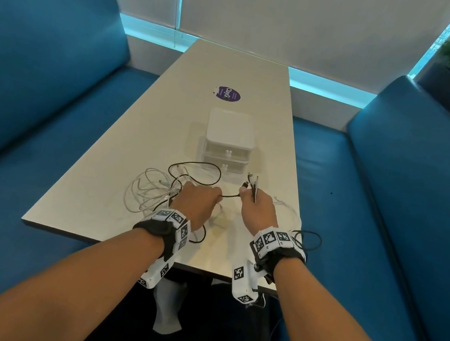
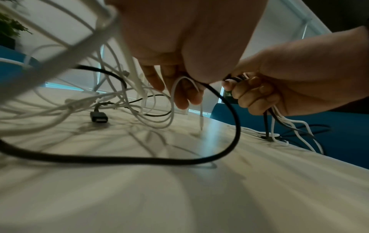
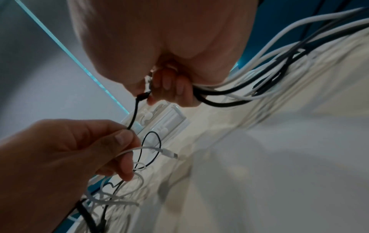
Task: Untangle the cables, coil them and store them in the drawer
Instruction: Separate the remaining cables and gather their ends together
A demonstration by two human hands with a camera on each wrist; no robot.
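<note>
Currently: untangling stage; nothing coiled, nothing stored yet.
Right hand: fingers curled round a bundle of cable ends, black and white, with the plugs sticking up past the knuckles toward the drawer unit.
Left hand: thumb and forefinger pinch a thin black cable close to where it enters the right fist; a white cable also runs through these fingers.
Tangle: loose white and black loops on the worktop, mostly to the left of and under the left hand; a few strands trail off the near right edge.
Drawer unit: small white two-drawer box just beyond the hands, both drawers closed as far as I can tell.
Black plug: lies flat on the worktop inside the tangle, free end.
Step in hand, my reading: run the black cable out of the knot, one hand anchoring and the other sliding.
How to do it well: keep the right fist firm on the ends. Let the left pinch slide loosely along the black strand and drop the white one first, or it will drag loops tighter. Lift rather than yank at crossings, and feed the free plug back through any loop it catches.
Risk: strands hanging over the edge could snag or pull the pile off.
</note>
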